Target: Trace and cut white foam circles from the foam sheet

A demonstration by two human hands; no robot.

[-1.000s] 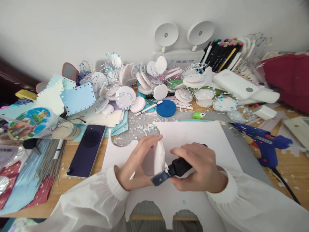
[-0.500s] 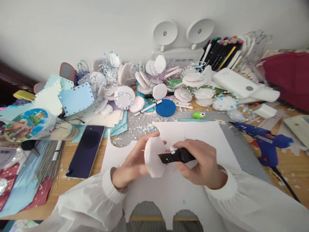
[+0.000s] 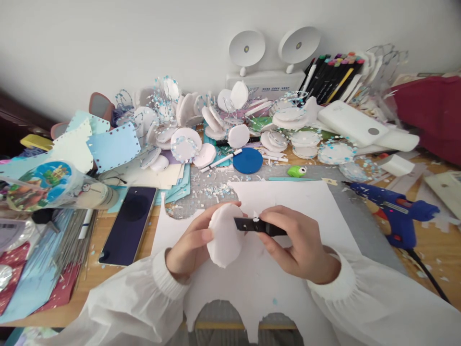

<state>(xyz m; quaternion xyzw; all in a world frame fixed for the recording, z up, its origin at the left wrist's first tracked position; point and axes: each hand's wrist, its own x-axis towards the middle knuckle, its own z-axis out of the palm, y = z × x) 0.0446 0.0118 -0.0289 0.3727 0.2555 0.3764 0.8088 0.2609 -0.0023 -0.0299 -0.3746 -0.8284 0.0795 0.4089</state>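
Above a white sheet (image 3: 284, 192) with round cut-outs, a white foam disc (image 3: 226, 235) is tilted toward me. My left hand (image 3: 190, 242) grips its left edge, thumb on the near face and the other fingers mostly hidden behind. My right hand (image 3: 297, 240) is wrapped round the dark handle of a craft knife (image 3: 268, 227). The dark blade points left and lies at the disc's right upper edge; I cannot tell whether it cuts in. A small white scrap clings to the top of the knife.
White discs (image 3: 185, 144) and beaded wire crowd the back of the table. A blue glue gun (image 3: 399, 209) lies at right, its cord running forward. A phone (image 3: 127, 226) and a patterned cup (image 3: 57, 185) are at left. Paper bits litter the grey mat (image 3: 216, 190).
My left hand has turned the disc so more of its face shows, with the thumb now on that face. The knife has shifted slightly up and left along the disc's edge.
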